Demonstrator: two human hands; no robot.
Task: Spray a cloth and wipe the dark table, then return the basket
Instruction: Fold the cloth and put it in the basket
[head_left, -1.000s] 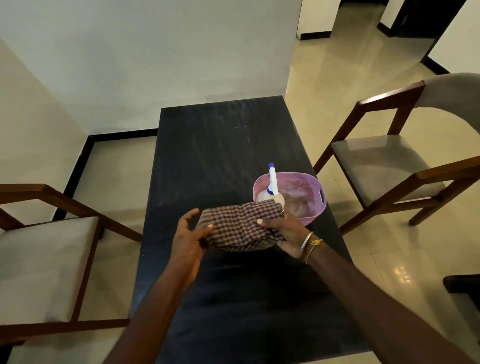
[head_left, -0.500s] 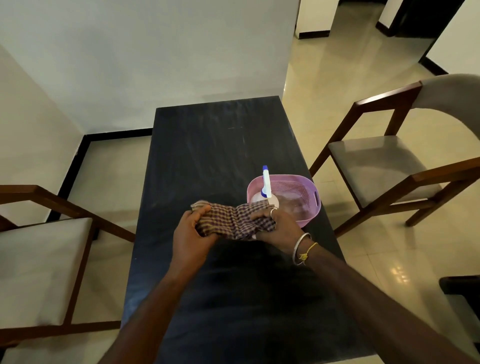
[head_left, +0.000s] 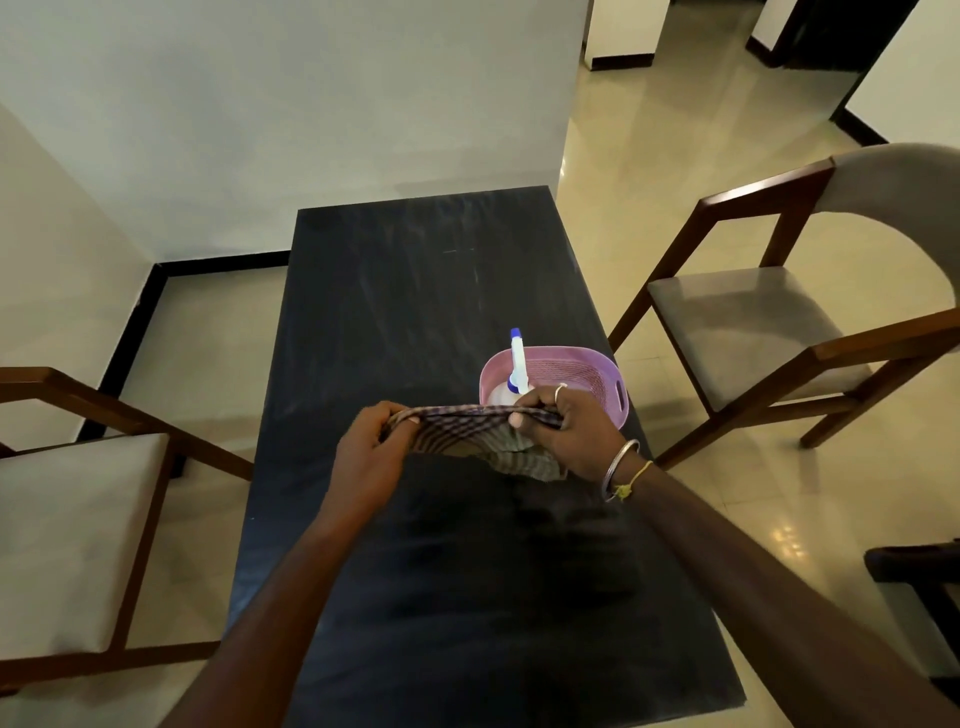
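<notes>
A checked cloth (head_left: 467, 434) is stretched between both hands above the middle of the dark table (head_left: 426, 291). My left hand (head_left: 366, 449) pinches its left end and my right hand (head_left: 569, 428) pinches its right end, and the lower part of the cloth hangs loose. Just behind my right hand, a pink basket (head_left: 587, 371) stands near the table's right edge. A white spray bottle with a blue nozzle (head_left: 518, 361) stands in the basket, its lower body hidden by my hand.
One wooden chair with a grey seat (head_left: 737, 312) stands to the right of the table and another (head_left: 67, 530) to the left. A white wall rises past the table's far end. A dark piece of furniture (head_left: 919, 571) shows at the right edge.
The cloth went from a bunched bundle to being pulled out flat between my hands. Both hands rose slightly and moved apart.
</notes>
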